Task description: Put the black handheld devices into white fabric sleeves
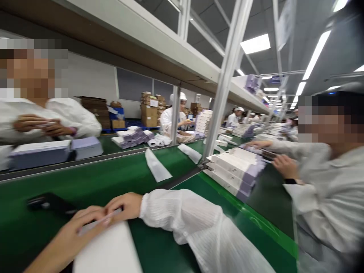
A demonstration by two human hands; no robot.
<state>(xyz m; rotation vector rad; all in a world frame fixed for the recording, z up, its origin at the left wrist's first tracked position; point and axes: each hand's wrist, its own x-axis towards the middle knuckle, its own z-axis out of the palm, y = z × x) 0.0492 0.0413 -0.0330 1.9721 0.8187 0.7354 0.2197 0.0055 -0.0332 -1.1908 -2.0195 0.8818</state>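
Observation:
A flat white box (109,252) lies at the bottom of the view in front of me, its near end cut off by the frame. My left hand (81,227) is closed over its far left edge, fingers bent. From the right, my right hand (126,206) grips the far edge, its fingertips meeting those of the left. Between the hands a greyish strip (92,225) of the box's end shows; motion blurs the detail. Just beyond my left hand, a black object with a handle-like shape (52,203) rests on the green work surface (113,178), too smeared to name.
White-and-purple boxes (236,170) are stacked at right, beside a co-worker (321,182). Another person (51,113) works across the line behind purple boxes (42,153). White sheets (156,167) lie on the green surface. A metal post (224,83) and an overhead shelf (142,41) frame the bench.

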